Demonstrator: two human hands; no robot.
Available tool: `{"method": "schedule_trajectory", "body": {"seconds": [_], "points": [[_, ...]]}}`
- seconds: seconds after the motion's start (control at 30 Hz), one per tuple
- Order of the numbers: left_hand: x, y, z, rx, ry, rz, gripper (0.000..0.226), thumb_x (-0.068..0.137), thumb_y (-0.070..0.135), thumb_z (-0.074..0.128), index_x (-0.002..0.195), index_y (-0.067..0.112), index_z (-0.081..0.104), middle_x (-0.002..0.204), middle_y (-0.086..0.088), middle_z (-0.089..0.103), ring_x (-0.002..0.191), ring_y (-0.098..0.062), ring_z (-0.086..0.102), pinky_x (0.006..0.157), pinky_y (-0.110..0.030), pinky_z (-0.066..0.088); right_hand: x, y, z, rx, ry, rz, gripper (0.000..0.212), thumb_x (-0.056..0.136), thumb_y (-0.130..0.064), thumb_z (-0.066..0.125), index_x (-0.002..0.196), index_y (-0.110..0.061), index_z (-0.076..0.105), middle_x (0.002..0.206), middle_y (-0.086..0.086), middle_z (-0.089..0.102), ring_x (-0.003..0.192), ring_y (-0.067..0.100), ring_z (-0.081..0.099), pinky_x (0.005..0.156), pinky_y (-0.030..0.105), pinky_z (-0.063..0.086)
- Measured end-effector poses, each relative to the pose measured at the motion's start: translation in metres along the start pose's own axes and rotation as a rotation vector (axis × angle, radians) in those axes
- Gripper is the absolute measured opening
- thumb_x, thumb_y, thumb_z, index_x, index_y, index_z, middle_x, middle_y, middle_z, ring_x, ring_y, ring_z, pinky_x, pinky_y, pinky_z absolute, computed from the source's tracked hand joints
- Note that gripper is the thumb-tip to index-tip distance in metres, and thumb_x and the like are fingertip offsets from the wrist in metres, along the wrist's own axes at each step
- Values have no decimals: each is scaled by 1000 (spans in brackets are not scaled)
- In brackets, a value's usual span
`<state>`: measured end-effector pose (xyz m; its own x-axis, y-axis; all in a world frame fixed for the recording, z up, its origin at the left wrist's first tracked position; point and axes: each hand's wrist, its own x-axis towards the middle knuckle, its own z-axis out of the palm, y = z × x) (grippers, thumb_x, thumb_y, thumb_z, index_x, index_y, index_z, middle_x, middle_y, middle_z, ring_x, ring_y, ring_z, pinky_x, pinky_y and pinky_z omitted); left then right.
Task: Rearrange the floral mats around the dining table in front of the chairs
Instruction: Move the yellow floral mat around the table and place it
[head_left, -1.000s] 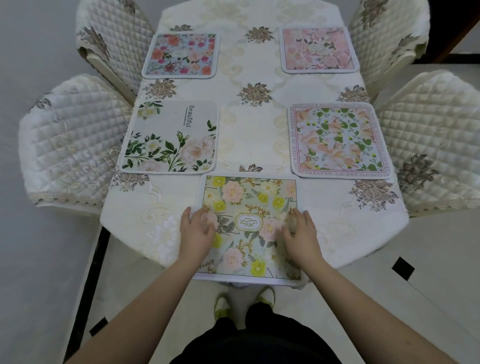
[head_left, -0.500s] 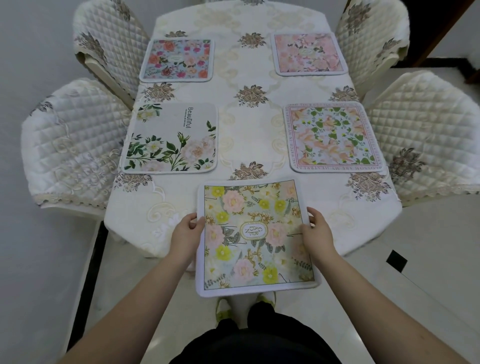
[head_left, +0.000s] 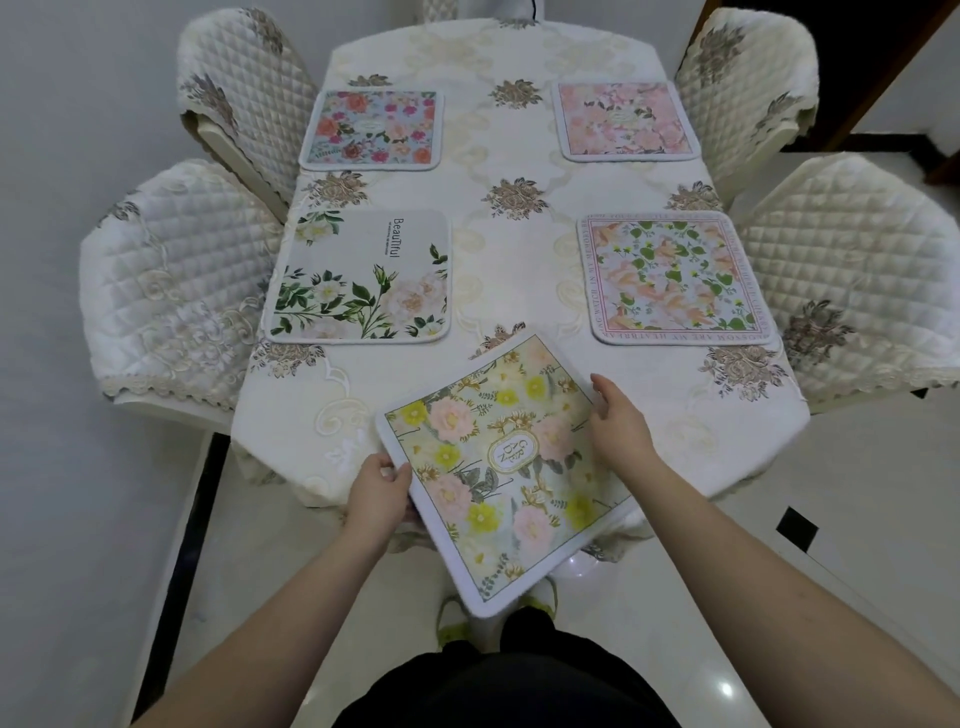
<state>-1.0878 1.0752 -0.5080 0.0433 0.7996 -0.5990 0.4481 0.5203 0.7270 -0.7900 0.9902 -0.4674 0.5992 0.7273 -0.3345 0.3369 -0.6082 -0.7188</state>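
Observation:
A floral mat (head_left: 498, 467) with yellow and pink flowers and a white border is turned at an angle over the table's near edge, its lower corner hanging past the table toward me. My left hand (head_left: 379, 493) grips its left edge near the corner. My right hand (head_left: 621, 431) holds its right edge, thumb on top. Four other mats lie flat: a white one with green leaves (head_left: 358, 278) at near left, a pink and green one (head_left: 675, 278) at near right, a red and pink one (head_left: 371, 130) at far left, a pale pink one (head_left: 626, 119) at far right.
The dining table (head_left: 514, 244) wears a cream embroidered cloth. Quilted chairs stand beside each side mat: near left (head_left: 171, 291), far left (head_left: 239, 83), near right (head_left: 857, 280), far right (head_left: 748, 78). A glossy tiled floor (head_left: 831, 493) surrounds the table.
The yellow and pink mat lay flat under both palms, then both hands took its side edges, pulled it toward me and turned it to an angle.

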Motion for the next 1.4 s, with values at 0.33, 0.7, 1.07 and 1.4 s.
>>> {"method": "schedule_trajectory", "body": {"seconds": [0.33,0.7,1.07,1.4], "points": [[-7,15,-9,842,70,312,49,98,40,41,57,13,47,58,-5,52,63,-27,54,53,-32,33,-65,24,27,-173,-21,-155,45,98,-13,50,142,-12,47,144,7,52,132,24,46,111,36,34],[36,60,33,1052,-157,913,40,89,23,59,127,10,59,132,-13,54,120,-34,52,95,-45,45,-118,51,35,-32,137,95,16,96,-27,55,108,-20,63,99,0,61,78,12,60,73,34,54],[63,67,42,890,-185,758,57,92,22,58,145,10,39,146,-16,45,134,-33,40,109,-44,34,-131,62,55,-58,104,265,33,94,-30,60,121,-12,50,111,8,58,93,24,59,77,36,50],[52,84,21,659,-189,614,55,93,29,64,142,15,44,111,-11,62,89,-22,62,70,-25,45,-132,55,39,272,254,285,32,89,-18,66,117,-31,58,97,-10,62,77,5,61,54,13,42]]}}
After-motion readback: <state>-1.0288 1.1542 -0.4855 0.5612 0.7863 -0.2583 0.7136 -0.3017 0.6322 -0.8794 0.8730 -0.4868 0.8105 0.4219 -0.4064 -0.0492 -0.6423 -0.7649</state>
